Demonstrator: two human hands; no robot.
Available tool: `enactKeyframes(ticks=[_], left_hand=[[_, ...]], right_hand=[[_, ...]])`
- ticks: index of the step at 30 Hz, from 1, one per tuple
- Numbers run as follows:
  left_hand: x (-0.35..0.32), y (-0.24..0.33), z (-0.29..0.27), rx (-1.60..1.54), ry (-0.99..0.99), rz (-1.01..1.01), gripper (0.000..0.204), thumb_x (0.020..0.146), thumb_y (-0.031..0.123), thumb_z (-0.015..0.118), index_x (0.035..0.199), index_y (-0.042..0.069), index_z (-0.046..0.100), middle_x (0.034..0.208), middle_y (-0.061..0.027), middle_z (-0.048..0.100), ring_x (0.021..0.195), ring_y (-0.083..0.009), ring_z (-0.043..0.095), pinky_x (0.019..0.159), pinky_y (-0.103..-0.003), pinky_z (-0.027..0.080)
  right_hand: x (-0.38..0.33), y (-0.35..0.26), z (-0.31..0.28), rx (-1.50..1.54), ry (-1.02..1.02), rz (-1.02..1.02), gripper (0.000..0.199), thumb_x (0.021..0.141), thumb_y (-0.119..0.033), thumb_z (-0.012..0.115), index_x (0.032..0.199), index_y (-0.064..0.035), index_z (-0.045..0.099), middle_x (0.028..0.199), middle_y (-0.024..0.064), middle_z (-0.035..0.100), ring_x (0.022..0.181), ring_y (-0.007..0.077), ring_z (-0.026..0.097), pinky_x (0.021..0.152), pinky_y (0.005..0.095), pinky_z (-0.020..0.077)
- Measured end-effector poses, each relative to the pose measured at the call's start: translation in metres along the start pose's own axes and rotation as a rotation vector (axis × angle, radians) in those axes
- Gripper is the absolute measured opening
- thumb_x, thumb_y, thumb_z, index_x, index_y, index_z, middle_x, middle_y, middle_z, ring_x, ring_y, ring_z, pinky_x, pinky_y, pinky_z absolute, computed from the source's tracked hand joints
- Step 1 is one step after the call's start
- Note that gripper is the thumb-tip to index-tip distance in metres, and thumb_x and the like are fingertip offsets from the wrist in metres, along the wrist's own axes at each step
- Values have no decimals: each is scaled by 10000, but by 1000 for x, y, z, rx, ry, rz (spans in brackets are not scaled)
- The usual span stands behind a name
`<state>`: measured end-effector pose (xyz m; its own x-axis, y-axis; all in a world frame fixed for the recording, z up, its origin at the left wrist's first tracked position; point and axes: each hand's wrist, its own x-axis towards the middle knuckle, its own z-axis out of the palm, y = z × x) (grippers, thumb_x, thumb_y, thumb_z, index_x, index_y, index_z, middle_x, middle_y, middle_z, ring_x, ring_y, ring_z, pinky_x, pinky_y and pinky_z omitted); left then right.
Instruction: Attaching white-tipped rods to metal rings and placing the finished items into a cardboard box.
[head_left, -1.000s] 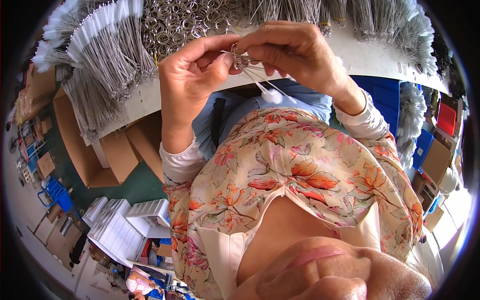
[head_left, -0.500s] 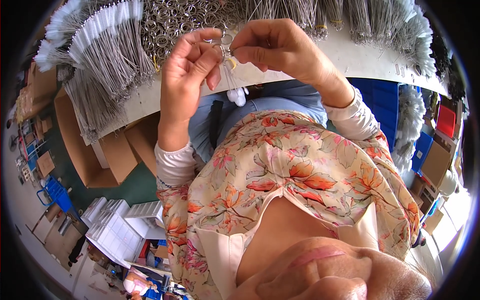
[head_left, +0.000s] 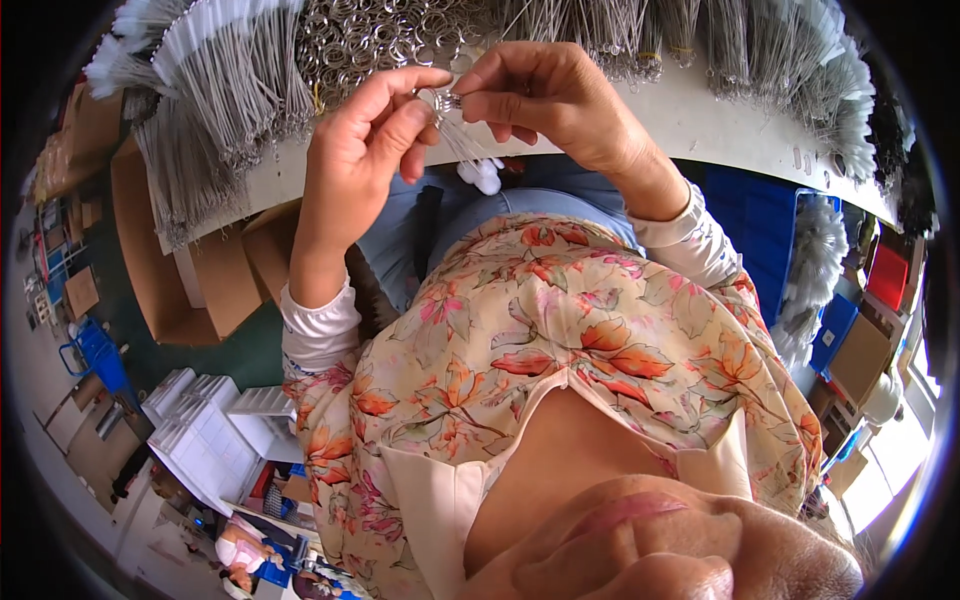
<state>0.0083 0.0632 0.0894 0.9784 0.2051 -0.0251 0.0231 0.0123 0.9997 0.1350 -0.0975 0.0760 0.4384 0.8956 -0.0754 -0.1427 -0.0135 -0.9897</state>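
Above the table's near edge, my left hand (head_left: 365, 145) pinches a metal split ring (head_left: 428, 97) between thumb and index finger. Several thin wire brushes hang from the ring by their wire stems (head_left: 457, 142), and their white bristle tips (head_left: 482, 175) dangle over my lap. On the ring's right side, my right hand (head_left: 545, 105) has thumb and forefinger closed at the small wire loops (head_left: 450, 101) where the stems meet the ring. The fingers partly hide whether the right hand holds one loop or more.
Bundles of wire brushes (head_left: 225, 85) lie at the left of the white table (head_left: 720, 118), and more bundles (head_left: 770, 60) at the right. Loose split rings (head_left: 370, 40) are heaped between them. Below are a cardboard box (head_left: 190, 285), white crates (head_left: 210, 435) and a blue bin (head_left: 745, 225).
Both hands sit slightly farther left in the picture, still closed at the ring. The hanging brushes have turned a little, and a yellow bit seen beside the ring no longer shows.
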Motion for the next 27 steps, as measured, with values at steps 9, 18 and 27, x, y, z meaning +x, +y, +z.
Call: enactKeyframes(ticks=[9,18,27], left_hand=[[-17,-13,11,-641,324,135,124,882,78,544,901,-17,621,940,-131,650,892,-225,629,826,-313,482],[-148,17,-95,-45,301,240,184,936,104,451,940,-36,569,891,-111,621,651,-119,543,661,-251,475],[-226,-275,-109,637,494,-550,175,827,214,566,857,47,607,719,-121,622,638,-232,618,621,-352,484]], right_hand=[[3,19,47,114,40,-223,104,809,-45,655,899,7,644,813,39,646,723,79,604,632,211,490],[-6,37,55,-119,-151,123,172,860,-110,612,945,39,624,832,57,645,772,90,581,717,213,460],[3,68,44,-77,-193,351,175,876,-110,588,950,47,614,817,55,624,753,101,568,716,224,457]])
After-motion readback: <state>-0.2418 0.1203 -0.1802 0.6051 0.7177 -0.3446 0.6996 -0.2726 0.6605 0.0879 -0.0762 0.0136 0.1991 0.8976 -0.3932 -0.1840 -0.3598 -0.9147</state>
